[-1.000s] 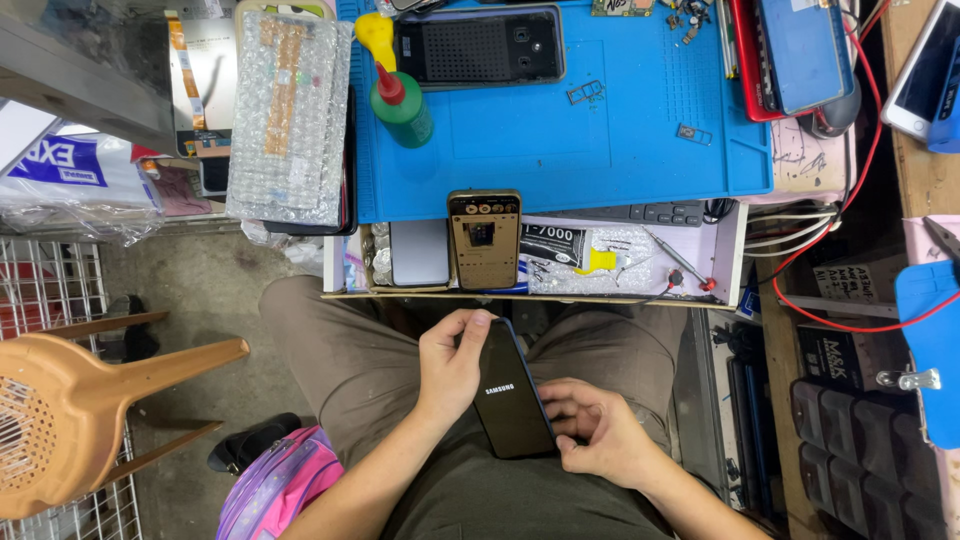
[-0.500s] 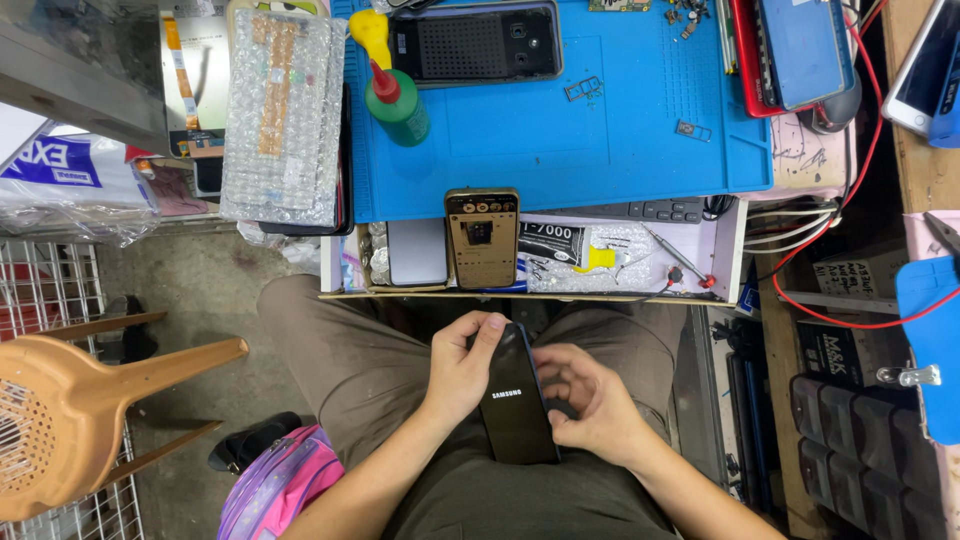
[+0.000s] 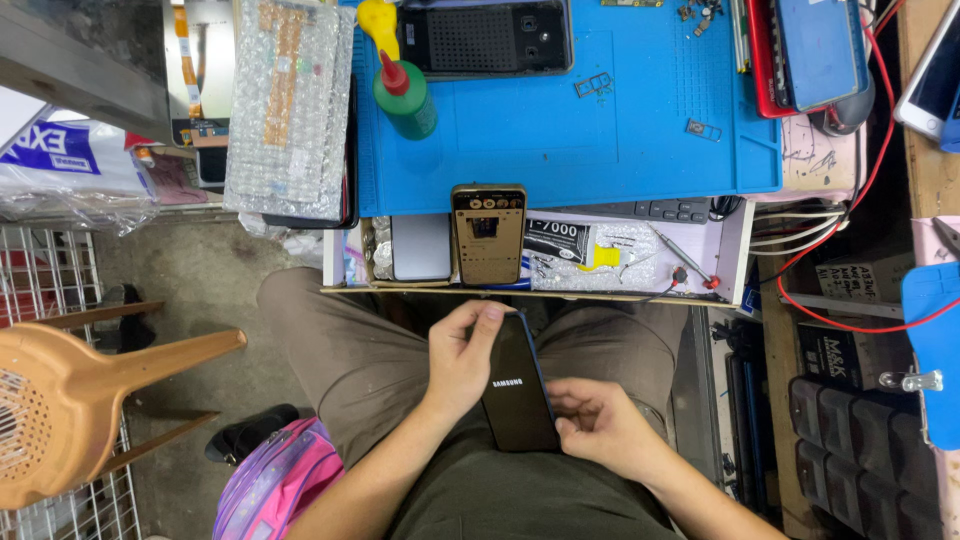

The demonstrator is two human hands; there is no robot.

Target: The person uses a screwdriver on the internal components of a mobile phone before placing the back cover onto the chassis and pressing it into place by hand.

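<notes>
A black smartphone (image 3: 517,383) with a dark screen rests over my lap, held upright between both hands. My left hand (image 3: 458,362) grips its left edge, with the thumb curled over the top corner. My right hand (image 3: 600,428) holds the lower right edge, fingers bent against the side. Above them an open drawer (image 3: 700,260) sticks out from under the bench and holds a gold phone frame (image 3: 488,232), a grey slab (image 3: 420,246) and a small screwdriver (image 3: 680,257).
A blue work mat (image 3: 640,130) carries a green bottle (image 3: 404,96), a black phone back shell (image 3: 487,37) and small metal trays. A bubble-wrapped part (image 3: 288,105) lies at its left. Red cables (image 3: 850,200) run at the right. A tan plastic stool (image 3: 80,400) and a pink bag (image 3: 285,480) stand at the lower left.
My right hand has slid down from the phone's right side to its lower right edge. The phone has stayed over my lap, held by my left hand.
</notes>
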